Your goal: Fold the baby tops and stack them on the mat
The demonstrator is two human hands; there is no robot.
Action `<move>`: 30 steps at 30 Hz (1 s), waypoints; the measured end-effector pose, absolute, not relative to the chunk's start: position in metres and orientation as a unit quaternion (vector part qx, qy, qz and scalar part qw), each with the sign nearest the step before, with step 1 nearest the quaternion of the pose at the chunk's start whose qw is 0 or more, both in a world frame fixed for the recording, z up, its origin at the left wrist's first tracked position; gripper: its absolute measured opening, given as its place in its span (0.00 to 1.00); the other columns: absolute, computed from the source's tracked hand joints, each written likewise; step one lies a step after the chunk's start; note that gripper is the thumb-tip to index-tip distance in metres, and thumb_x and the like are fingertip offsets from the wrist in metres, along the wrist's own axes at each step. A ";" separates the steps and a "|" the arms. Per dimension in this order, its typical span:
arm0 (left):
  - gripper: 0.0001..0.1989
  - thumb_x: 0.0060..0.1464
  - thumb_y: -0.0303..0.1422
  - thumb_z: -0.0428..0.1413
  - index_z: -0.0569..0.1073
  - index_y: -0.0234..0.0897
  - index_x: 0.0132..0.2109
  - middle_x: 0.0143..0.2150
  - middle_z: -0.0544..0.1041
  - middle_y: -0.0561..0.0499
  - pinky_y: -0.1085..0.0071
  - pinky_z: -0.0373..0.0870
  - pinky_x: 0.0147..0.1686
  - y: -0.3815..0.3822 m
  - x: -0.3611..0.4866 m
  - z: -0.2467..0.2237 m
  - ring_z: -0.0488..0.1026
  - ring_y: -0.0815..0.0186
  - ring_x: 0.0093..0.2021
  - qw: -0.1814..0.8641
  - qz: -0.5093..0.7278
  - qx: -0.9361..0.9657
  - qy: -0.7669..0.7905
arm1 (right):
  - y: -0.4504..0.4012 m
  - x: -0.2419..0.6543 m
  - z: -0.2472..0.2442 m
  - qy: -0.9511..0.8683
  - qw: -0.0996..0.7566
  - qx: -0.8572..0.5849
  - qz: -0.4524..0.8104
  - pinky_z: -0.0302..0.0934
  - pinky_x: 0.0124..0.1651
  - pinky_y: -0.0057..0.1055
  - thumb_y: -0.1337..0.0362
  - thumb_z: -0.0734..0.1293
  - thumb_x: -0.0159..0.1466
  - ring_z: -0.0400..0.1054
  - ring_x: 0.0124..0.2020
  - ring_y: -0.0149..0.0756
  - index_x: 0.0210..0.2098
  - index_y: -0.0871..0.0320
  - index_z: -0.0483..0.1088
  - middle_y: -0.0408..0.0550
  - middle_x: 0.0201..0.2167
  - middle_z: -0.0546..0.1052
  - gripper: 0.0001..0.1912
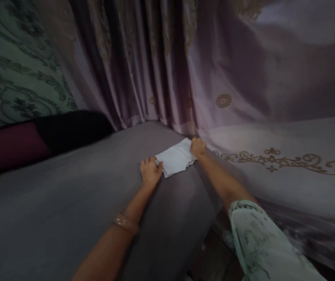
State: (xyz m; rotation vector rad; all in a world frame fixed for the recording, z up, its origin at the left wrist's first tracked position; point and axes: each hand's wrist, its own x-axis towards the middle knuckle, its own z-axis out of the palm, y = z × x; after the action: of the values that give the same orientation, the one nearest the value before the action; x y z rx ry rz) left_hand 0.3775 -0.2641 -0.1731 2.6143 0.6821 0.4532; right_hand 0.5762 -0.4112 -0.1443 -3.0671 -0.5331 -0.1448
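Sleeve nearest, four o'clock. White cloth, mid-view on the bed, looks folded already, we judge; release not yet done. Our right hand grips its two-o'clock end; left hand touches its eight-o'clock edge, grip unclear.

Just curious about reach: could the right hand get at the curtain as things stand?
Probably yes: the curtain hangs right beside the right hand, with nothing visible between. That hand seems to grip the white cloth, so it may have to let go first.

no readable text, labels or numbers anywhere
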 end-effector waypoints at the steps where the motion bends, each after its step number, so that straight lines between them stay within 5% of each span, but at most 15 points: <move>1: 0.21 0.62 0.41 0.46 0.70 0.35 0.55 0.53 0.74 0.38 0.57 0.62 0.52 -0.266 0.377 -0.173 0.67 0.51 0.55 0.188 0.162 0.942 0.227 | -0.409 0.573 -0.146 -0.176 0.016 -0.982 -0.062 0.57 0.55 0.43 0.71 0.49 0.69 0.64 0.57 0.50 0.60 0.67 0.62 0.68 0.55 0.69 0.24; 6: 0.25 0.66 0.42 0.38 0.65 0.36 0.62 0.67 0.61 0.43 0.56 0.52 0.63 -0.275 0.381 -0.179 0.53 0.52 0.67 0.169 0.111 0.972 0.116 | -0.396 0.568 -0.156 -0.246 0.042 -0.967 -0.046 0.48 0.63 0.48 0.57 0.47 0.71 0.56 0.63 0.48 0.57 0.58 0.67 0.56 0.61 0.66 0.26; 11: 0.30 0.65 0.48 0.34 0.57 0.40 0.67 0.71 0.50 0.43 0.50 0.41 0.66 -0.276 0.383 -0.193 0.42 0.50 0.71 0.163 0.034 0.982 0.088 | -0.396 0.571 -0.171 -0.249 0.079 -0.964 0.052 0.31 0.65 0.62 0.47 0.42 0.70 0.33 0.70 0.54 0.67 0.52 0.52 0.47 0.71 0.45 0.33; 24: 0.33 0.64 0.51 0.30 0.53 0.41 0.69 0.73 0.43 0.43 0.47 0.38 0.66 -0.266 0.371 -0.192 0.36 0.53 0.72 0.219 -0.004 0.972 0.085 | -0.396 0.572 -0.183 -0.229 0.088 -0.969 0.038 0.30 0.64 0.64 0.45 0.44 0.69 0.35 0.70 0.55 0.68 0.49 0.52 0.46 0.71 0.45 0.32; 30: 0.33 0.64 0.51 0.31 0.53 0.41 0.69 0.72 0.46 0.43 0.48 0.39 0.66 -0.235 0.339 -0.193 0.40 0.55 0.71 0.202 0.013 0.974 0.106 | -0.384 0.548 -0.173 -0.277 0.077 -0.958 0.008 0.30 0.66 0.60 0.53 0.42 0.71 0.36 0.70 0.47 0.67 0.57 0.52 0.52 0.70 0.49 0.30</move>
State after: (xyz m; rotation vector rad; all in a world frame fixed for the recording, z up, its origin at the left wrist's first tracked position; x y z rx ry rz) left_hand 0.3394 -0.2346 -0.1934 2.7192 0.2954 0.0357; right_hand 0.5478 -0.3837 -0.1726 -2.8690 -0.8293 0.0238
